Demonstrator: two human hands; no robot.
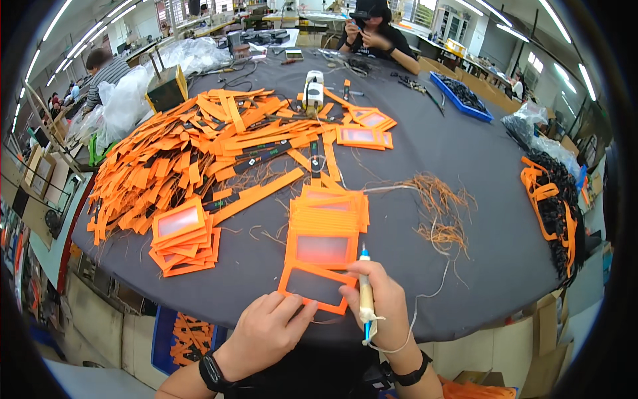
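Observation:
My right hand (377,299) is closed around a slim pen-shaped tool (365,296) with a blue tip and a thin white cord trailing from its lower end. My left hand (269,327) rests with its fingertips on the near edge of an orange badge-holder frame (312,287) lying flat on the dark grey table (465,173). Directly beyond that frame sits a stack of similar orange holders (325,229).
A big heap of orange strips and holders (193,153) fills the table's left side. A smaller holder stack (183,239) lies near left, orange thread scraps (442,209) at right, a blue tray (465,96) far right. Another person (375,30) works opposite.

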